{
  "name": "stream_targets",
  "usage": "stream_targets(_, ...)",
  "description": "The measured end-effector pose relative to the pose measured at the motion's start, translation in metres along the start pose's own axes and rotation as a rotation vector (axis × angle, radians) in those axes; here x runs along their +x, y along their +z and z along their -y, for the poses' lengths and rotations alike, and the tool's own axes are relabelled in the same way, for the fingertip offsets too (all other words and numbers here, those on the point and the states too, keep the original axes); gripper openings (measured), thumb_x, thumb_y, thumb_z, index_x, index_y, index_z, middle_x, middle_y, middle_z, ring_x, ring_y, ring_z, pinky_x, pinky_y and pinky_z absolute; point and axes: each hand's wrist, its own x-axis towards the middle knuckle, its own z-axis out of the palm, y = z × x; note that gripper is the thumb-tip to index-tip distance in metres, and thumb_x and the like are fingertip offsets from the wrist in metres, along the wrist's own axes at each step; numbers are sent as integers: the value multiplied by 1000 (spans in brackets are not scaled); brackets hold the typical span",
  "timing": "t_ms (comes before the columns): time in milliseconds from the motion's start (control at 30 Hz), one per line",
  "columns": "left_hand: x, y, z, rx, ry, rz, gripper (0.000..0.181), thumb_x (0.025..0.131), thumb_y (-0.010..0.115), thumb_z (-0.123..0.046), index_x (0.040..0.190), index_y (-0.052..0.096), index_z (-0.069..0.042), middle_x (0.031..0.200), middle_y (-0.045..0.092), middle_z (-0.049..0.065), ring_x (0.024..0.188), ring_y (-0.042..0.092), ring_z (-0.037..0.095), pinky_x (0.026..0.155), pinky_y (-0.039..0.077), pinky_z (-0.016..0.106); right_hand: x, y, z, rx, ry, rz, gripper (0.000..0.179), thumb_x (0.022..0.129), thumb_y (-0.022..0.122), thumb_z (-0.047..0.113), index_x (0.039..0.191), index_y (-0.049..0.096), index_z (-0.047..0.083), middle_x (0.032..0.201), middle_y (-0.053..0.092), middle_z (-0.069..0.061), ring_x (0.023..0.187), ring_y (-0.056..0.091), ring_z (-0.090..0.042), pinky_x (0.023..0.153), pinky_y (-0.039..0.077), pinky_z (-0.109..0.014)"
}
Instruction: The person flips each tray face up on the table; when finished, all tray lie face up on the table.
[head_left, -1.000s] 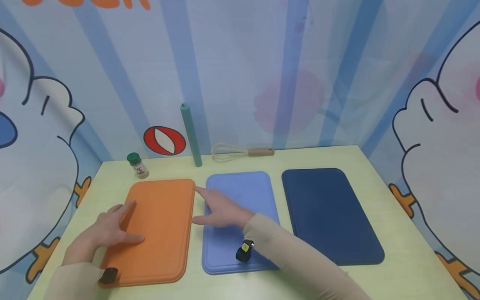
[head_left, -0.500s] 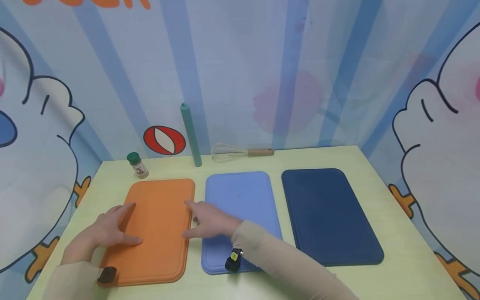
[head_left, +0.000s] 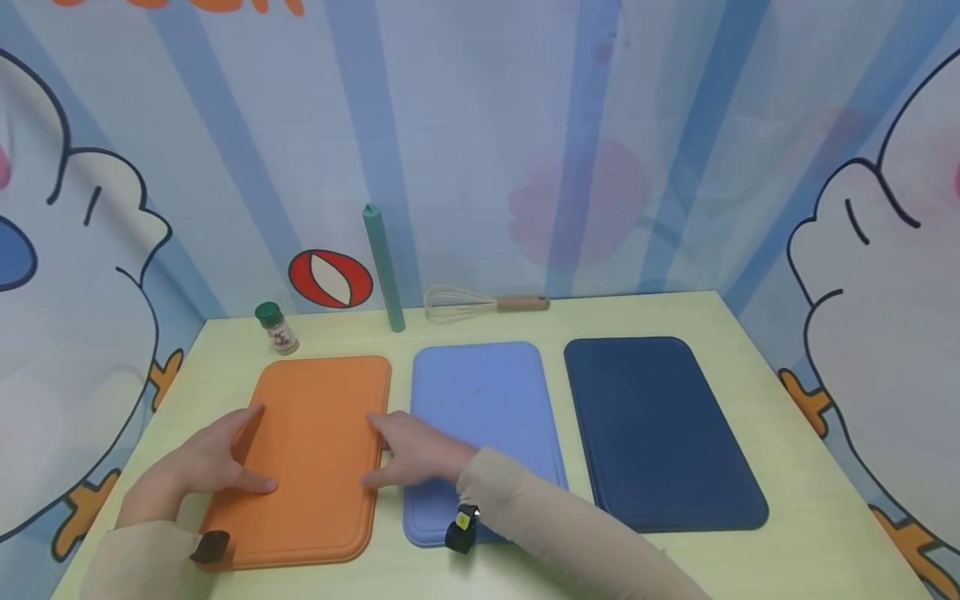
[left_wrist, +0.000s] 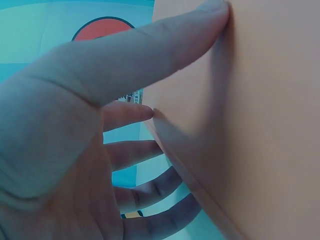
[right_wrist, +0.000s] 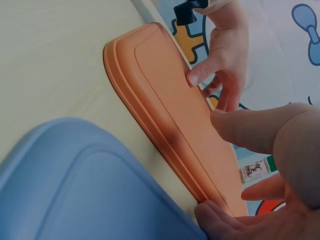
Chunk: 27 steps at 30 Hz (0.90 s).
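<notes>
An orange upturned tray (head_left: pixel 318 454) with rounded corners and a stepped rim lies at the left of the table. My left hand (head_left: pixel 206 458) holds its left edge: in the left wrist view the thumb (left_wrist: pixel 165 47) lies on the flat top, with spread fingers (left_wrist: pixel 145 192) at the rim below. From the other side my right hand (head_left: pixel 416 454) grips the right edge. The right wrist view shows a fingertip (right_wrist: pixel 210 215) low against the stepped rim and the thumb over the top. Parts of both hands' fingers are hidden in the head view.
A light blue tray (head_left: pixel 480 379) lies under my right forearm, and a dark navy tray (head_left: pixel 660 433) to its right. Along the back stand a green-capped seasoning jar (head_left: pixel 277 329) and a green stick (head_left: pixel 385 271) leaning on the backdrop. A whisk (head_left: pixel 487 303) lies beside them.
My right hand has moved left and slightly nearer, from the gap beside the light blue tray onto the orange tray's right edge. My left hand has hardly moved.
</notes>
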Motion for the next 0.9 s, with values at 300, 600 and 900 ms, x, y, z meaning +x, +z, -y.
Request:
stream_targets(300, 0, 1, 3, -30, -6, -5, 135, 67, 98, -47, 159, 22, 14, 159, 26, 43, 145, 25, 63, 115, 25, 75, 1, 6, 4, -18, 22, -1, 92, 92, 80, 40, 162, 35, 0, 160, 47, -15, 148, 44, -22, 119, 37, -27)
stream_targets(600, 0, 3, 1, -41, -5, -6, 136, 66, 99, -48, 159, 21, 14, 159, 25, 43, 145, 25, 62, 116, 24, 75, 1, 11, 7, 0, 21, -28, 88, 91, 81, 39, 160, 40, 2, 154, 52, -15, 139, 51, -20, 113, 42, -26)
stream_targets(900, 0, 1, 1, -28, -15, -6, 136, 66, 99, -48, 159, 22, 14, 159, 26, 43, 145, 26, 63, 116, 25, 75, -3, 10, 2, 264, 57, -40, 86, 90, 83, 30, 160, 41, 5, 161, 47, -10, 146, 46, -20, 117, 40, -29)
